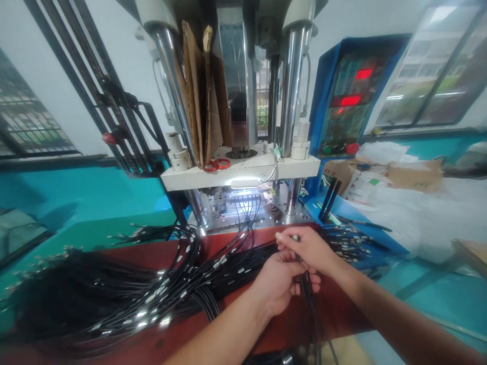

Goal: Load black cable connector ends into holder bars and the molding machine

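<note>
Close together over the red table [342,314], both hands grip one bundle of thin black cables [311,317] that hangs down toward the table's front edge. My left hand [279,281] is closed around the cables from the left. Above it, my right hand [307,249] pinches the upper end of the bundle, with the thumb and index finger pressed together. The cable tips between the fingers are mostly hidden. To the left lies a large heap of black cables [76,289] with white tags and metal ends. Several cables run into the lit mould [243,205] of the press.
Behind the table stands a press with a white plate [198,178], where red-handled scissors [216,165] and cardboard [196,96] rest. A blue control box [342,96] with red displays is at right. More cable ends [350,243] lie on a blue surface beside white bags [437,213].
</note>
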